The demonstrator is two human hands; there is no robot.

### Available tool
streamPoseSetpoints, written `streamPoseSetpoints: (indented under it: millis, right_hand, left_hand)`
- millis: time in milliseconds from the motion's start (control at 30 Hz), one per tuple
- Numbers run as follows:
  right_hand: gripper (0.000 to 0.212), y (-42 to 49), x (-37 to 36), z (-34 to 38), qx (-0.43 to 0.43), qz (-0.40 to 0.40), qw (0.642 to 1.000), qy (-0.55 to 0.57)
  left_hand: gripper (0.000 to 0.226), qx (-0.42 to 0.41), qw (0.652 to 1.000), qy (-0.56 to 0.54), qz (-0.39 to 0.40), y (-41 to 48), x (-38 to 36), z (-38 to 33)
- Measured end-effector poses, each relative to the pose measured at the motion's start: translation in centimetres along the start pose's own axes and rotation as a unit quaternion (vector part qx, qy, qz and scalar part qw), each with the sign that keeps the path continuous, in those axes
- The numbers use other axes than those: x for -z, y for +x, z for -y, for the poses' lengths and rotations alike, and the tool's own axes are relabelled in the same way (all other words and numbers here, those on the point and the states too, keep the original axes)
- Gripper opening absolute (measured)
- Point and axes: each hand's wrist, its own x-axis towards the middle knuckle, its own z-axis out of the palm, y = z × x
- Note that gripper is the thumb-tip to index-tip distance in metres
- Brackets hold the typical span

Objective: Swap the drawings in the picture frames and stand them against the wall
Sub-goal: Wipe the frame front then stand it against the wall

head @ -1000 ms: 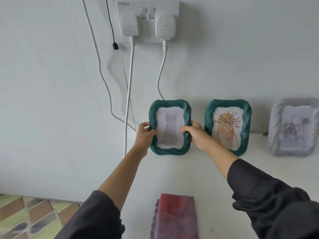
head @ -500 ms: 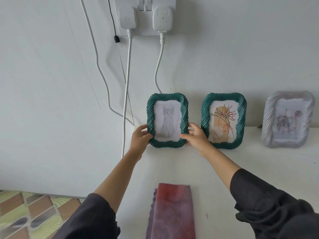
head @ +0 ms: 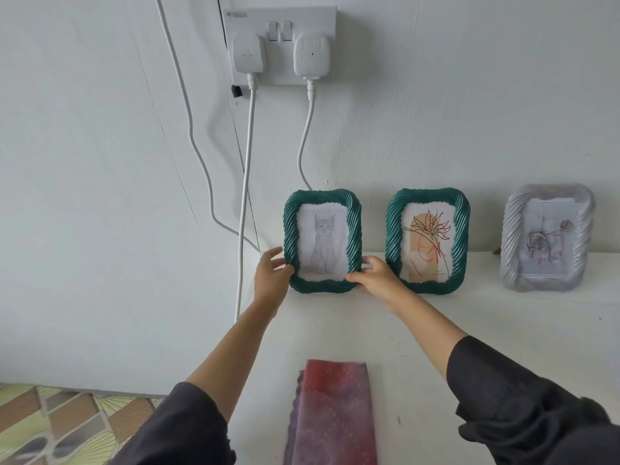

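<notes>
A green rope-edged frame with a cat drawing [head: 322,241] stands upright on the white table [head: 503,323], against the wall. My left hand [head: 270,278] touches its lower left edge and my right hand [head: 375,280] grips its lower right corner. Just to its right a second green frame with a flower drawing [head: 427,239] leans on the wall. Further right stands a silver frame with a rose drawing [head: 548,238].
A red-purple cloth [head: 332,414] lies on the table near me. A wall socket [head: 280,45] with two white plugs hangs above the frames, and its cables [head: 246,182] drop past the table's left edge. Patterned floor [head: 50,421] shows at lower left.
My hands have slid from the sides of the cat frame down to its lower corners, and the frame has gone from held up to resting on the table against the wall.
</notes>
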Motion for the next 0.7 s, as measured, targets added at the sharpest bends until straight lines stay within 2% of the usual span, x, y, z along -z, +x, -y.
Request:
streamPoseSetpoints:
  millis: [133, 233, 300, 333, 433, 500, 567, 700]
  right_hand:
    - [0.071, -1.5, 1.4, -0.7, -0.049, 0.024, 0.998, -0.013]
    - [0.06, -3.8, 4.0, -0.2, -0.08, 0.066, 0.994, -0.044]
    - [0.041, -5.2, 6.2, 0.6, -0.068, 0.068, 0.991, -0.09]
    - [0.03, -5.8, 7.3, 1.0, -0.045, 0.045, 0.993, -0.099]
    - [0.016, -6.3, 10.5, 2.0, 0.049, -0.107, 0.99, -0.083]
    - [0.024, -6.0, 12.2, 2.4, 0.096, -0.213, 0.969, -0.076]
    - [0.042, -5.3, 13.5, 1.9, 0.118, -0.264, 0.954, -0.078]
    - [0.067, -4.4, 14.7, 0.6, 0.139, -0.233, 0.959, -0.077]
  left_hand:
    - [0.043, -0.107, 0.982, 0.042, -0.147, -1.9, -1.3, -0.9]
    - [0.041, -0.226, 0.955, 0.07, -0.176, -3.6, -2.9, -2.2]
    - [0.039, -0.296, 0.94, 0.091, -0.146, -4.6, -4.4, -3.1]
    - [0.037, -0.319, 0.936, 0.093, -0.117, -5.0, -5.3, -3.4]
    - [0.036, -0.332, 0.94, 0.082, 0.018, -6.1, -8.1, -4.1]
    - [0.04, -0.301, 0.943, 0.101, 0.101, -6.6, -9.9, -4.1]
    - [0.049, -0.255, 0.947, 0.125, 0.152, -6.6, -11.5, -3.8]
    - [0.077, -0.164, 0.954, 0.159, 0.192, -6.0, -13.6, -3.6]
